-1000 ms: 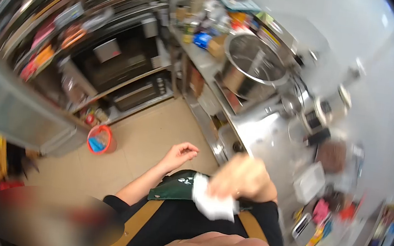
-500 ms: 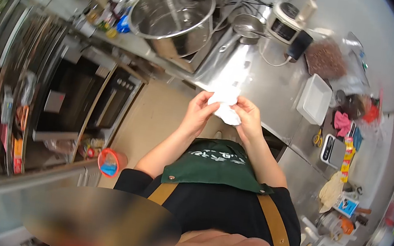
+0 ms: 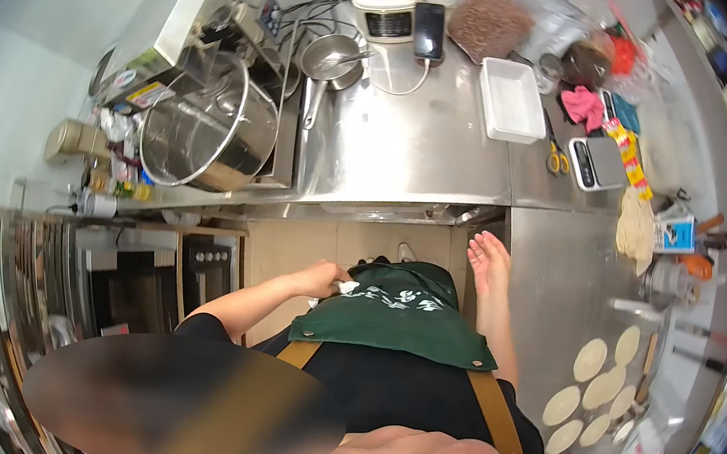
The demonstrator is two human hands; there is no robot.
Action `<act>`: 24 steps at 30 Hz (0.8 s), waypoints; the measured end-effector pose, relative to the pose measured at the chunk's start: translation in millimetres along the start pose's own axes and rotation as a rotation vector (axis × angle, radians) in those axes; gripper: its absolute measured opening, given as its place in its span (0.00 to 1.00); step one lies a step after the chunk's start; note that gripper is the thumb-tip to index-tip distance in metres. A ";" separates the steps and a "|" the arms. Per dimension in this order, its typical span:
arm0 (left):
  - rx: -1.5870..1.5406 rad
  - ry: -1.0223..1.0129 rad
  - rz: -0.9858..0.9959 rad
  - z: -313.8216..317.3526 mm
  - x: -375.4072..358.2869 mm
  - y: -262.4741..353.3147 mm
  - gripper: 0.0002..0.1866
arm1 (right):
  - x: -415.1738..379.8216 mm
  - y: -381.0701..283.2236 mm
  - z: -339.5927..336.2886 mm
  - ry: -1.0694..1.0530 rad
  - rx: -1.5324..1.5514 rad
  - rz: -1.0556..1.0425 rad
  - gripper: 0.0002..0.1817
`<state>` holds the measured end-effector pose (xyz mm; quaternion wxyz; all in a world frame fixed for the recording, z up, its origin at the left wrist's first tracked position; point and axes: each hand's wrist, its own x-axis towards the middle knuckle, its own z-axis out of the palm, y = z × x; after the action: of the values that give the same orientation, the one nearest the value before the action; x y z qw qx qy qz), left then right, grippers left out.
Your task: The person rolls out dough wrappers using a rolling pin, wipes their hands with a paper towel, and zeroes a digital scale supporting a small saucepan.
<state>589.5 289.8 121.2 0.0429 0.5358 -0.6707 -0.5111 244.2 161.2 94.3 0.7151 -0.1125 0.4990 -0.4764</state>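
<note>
Wad [image 3: 346,288] of white paper or cloth, crumpled, gripped in the left hand [image 3: 320,279] at the left edge of the green apron [image 3: 404,335], with fingers curled round it and only a small bit showing; contact between wad and apron hard to tell. Right hand [image 3: 490,262] open, fingers loosely straight, held out to the right of the apron, near the corner between the front counter [image 3: 426,166] and the side counter [image 3: 549,279]. Along the front counter, from left to right: a big metal pot [image 3: 212,124], a saucepan [image 3: 329,53] with its handle toward the near edge, a phone [image 3: 428,32] on a white cable, and a white tray [image 3: 511,99]. Further right, scissors [image 3: 557,163] with yellow handles just beside a kitchen scale [image 3: 599,162], and a pink cloth [image 3: 582,107] near both. On the side counter, pale flat rounds [image 3: 589,359] grouped together, some touching. At far left, below counter height, a dark-fronted oven [image 3: 130,288]
</note>
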 end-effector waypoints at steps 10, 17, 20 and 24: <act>0.388 -0.153 -0.117 12.7 48.0 -27.5 0.18 | -43.8 60.7 5.6 0.009 0.051 0.022 0.11; -0.633 -0.411 -0.521 18.1 64.8 -19.4 0.24 | -17.0 29.0 -32.5 0.184 -0.001 -0.079 0.11; -0.581 -0.345 -0.500 34.6 83.5 -4.5 0.35 | 17.8 -6.9 -47.4 0.286 -0.071 -0.118 0.11; -0.549 -0.355 -0.616 35.4 132.6 21.6 0.40 | 99.7 -65.8 -35.0 0.311 -0.345 -0.254 0.13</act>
<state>497.6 209.2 55.2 -0.0866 0.5833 -0.3165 -0.7430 182.8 58.7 59.0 0.5345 -0.2199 0.6589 -0.4815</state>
